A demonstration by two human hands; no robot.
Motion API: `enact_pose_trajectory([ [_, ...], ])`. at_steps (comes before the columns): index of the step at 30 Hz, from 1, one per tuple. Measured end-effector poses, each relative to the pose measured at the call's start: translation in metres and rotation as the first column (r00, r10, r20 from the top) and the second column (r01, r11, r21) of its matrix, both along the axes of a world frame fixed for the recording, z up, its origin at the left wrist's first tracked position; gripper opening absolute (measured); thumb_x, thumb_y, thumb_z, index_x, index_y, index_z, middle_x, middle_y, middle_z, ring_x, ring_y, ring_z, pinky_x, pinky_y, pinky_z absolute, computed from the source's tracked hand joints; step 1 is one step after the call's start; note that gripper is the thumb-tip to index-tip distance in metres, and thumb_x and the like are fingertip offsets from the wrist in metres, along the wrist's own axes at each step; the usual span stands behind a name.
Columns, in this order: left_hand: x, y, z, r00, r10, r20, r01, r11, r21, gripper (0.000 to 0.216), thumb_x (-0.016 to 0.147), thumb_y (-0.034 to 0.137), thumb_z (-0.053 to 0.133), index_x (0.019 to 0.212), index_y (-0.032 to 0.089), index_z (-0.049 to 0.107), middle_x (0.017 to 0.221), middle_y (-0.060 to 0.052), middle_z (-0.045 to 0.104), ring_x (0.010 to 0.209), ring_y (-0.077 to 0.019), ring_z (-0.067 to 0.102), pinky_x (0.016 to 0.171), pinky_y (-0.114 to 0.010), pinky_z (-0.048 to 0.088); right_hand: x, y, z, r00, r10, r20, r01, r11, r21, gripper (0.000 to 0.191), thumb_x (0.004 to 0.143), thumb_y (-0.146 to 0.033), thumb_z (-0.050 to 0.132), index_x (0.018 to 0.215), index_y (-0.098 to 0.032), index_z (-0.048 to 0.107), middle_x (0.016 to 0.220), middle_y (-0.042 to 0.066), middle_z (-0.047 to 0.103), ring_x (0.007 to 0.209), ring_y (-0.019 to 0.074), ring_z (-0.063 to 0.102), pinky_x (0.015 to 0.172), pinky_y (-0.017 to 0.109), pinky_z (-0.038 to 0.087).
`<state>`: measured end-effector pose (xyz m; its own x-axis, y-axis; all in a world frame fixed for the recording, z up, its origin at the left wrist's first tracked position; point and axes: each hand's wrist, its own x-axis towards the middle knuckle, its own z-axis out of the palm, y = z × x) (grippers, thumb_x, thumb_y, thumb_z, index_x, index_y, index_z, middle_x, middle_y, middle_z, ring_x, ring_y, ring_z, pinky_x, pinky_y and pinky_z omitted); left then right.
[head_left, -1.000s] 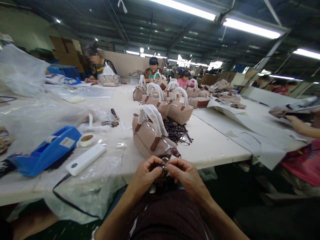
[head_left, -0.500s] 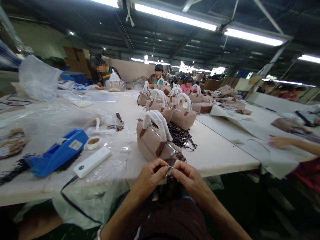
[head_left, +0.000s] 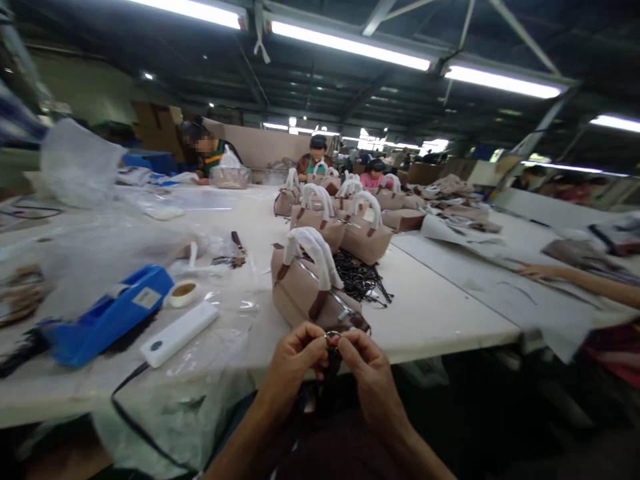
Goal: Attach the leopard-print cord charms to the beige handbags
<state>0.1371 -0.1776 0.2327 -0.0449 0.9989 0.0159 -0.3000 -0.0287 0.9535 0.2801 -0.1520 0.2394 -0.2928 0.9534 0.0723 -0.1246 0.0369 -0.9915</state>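
My left hand (head_left: 295, 363) and my right hand (head_left: 367, 370) meet just below the table's near edge. Both pinch a small metal ring (head_left: 332, 335) between their fingertips. A dark spotted piece (head_left: 331, 363) hangs from the ring between my hands. Right behind them a tan handbag (head_left: 310, 297) lies tilted on the white table (head_left: 440, 307), its handles wrapped in white. A heap of dark chains (head_left: 361, 279) lies beside the bag.
A blue tape dispenser (head_left: 107, 319), a tape roll (head_left: 183, 292) and a white bar-shaped device (head_left: 179, 324) sit at left on clear plastic sheeting. More tan handbags (head_left: 364, 233) stand further back. Other people sit around the table; someone's arm (head_left: 575, 280) reaches in from the right.
My hands have stayed together on the ring and turned it slightly. The arm at the right has stretched further out over the table. The view shifted a little.
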Motion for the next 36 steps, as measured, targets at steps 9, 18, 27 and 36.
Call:
enact_pose_trajectory([
  [9, -0.048, 0.065, 0.015, 0.752, 0.306, -0.583, -0.161, 0.944, 0.288, 0.033, 0.077, 0.031, 0.064, 0.108, 0.019, 0.065, 0.090, -0.003, 0.063, 0.070, -0.0149, 0.055, 0.065, -0.028, 0.045, -0.021, 0.004, 0.011, 0.991, -0.014, -0.129, 0.003, 0.996, -0.088, 0.031, 0.087, -0.050, 0.058, 0.079, -0.020, 0.053, 0.068, 0.000, 0.065, 0.059, 0.0121, 0.058, 0.057, 0.023, 0.045],
  [18, -0.045, 0.111, 0.032, 0.802, -0.091, -0.590, 0.218, 0.965, 0.147, 0.021, 0.077, 0.036, 0.063, 0.070, 0.017, 0.060, 0.064, 0.001, 0.058, 0.061, -0.0145, 0.055, 0.058, -0.026, 0.046, -0.024, 0.046, 0.015, 0.981, -0.192, -0.031, 0.188, 0.976, -0.108, 0.031, 0.077, -0.047, 0.064, 0.072, -0.019, 0.050, 0.051, -0.004, 0.059, 0.037, 0.0074, 0.048, 0.036, 0.017, 0.035],
  [27, -0.034, 0.118, 0.017, 0.851, -0.095, -0.516, 0.207, 0.965, 0.164, 0.024, 0.080, 0.041, 0.061, 0.073, 0.019, 0.052, 0.066, 0.003, 0.058, 0.065, -0.0169, 0.062, 0.063, -0.029, 0.052, -0.015, 0.077, 0.012, 0.948, -0.315, 0.040, 0.314, 0.949, 0.038, 0.026, 0.074, -0.042, 0.065, 0.067, -0.019, 0.054, 0.047, -0.004, 0.057, 0.037, 0.0081, 0.045, 0.036, 0.020, 0.034],
  [36, -0.030, 0.107, 0.018, 0.801, 0.022, -0.599, 0.128, 0.970, 0.207, 0.021, 0.083, 0.040, 0.057, 0.075, 0.020, 0.056, 0.070, 0.000, 0.065, 0.069, -0.0186, 0.062, 0.064, -0.028, 0.046, -0.012, 0.090, 0.012, 0.943, -0.327, 0.065, 0.325, 0.945, 0.046, 0.026, 0.073, -0.042, 0.066, 0.065, -0.019, 0.056, 0.048, -0.004, 0.058, 0.039, 0.0095, 0.045, 0.039, 0.021, 0.034],
])
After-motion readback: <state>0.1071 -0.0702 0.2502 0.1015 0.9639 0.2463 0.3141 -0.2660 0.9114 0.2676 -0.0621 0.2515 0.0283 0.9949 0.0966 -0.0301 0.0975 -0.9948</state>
